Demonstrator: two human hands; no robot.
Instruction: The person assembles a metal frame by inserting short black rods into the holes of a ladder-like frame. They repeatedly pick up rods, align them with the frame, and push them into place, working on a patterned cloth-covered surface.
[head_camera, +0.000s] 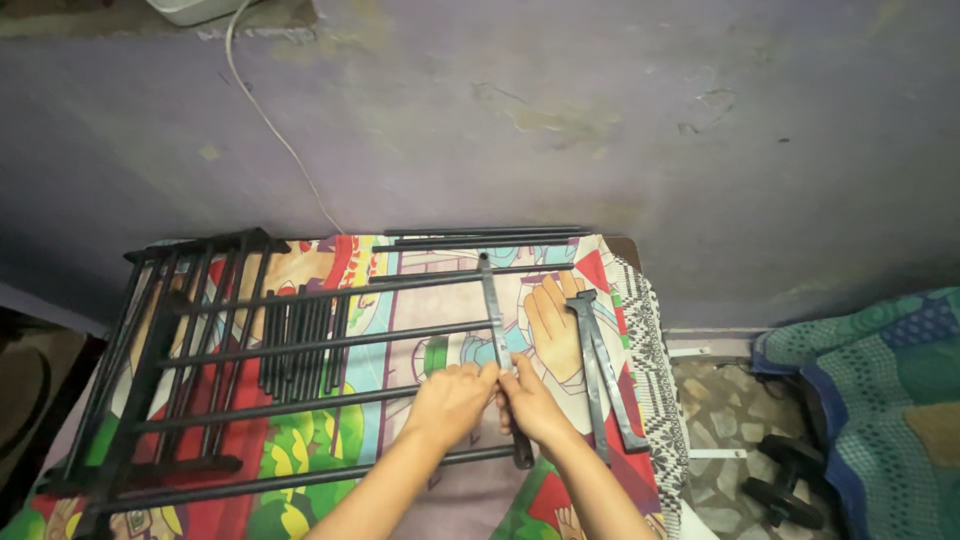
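Together, the left hand (452, 397) and right hand (530, 402) close their fingers around a dark metal crossbar (496, 330), with loose brackets (600, 370) just right of them.

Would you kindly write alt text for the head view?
Two hands, left and right, grip a dark metal bar crossing black rods on a colourful cloth. Two loose bars lie to the right, before a purple wall.

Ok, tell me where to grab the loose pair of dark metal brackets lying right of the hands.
Probably best taken at mid-length on the loose pair of brackets, coming from above with the right hand, which is nearest. They lie flat on the patterned bedsheet, long and narrow, so fingers can close across their width. The bent ends look awkward to hold.
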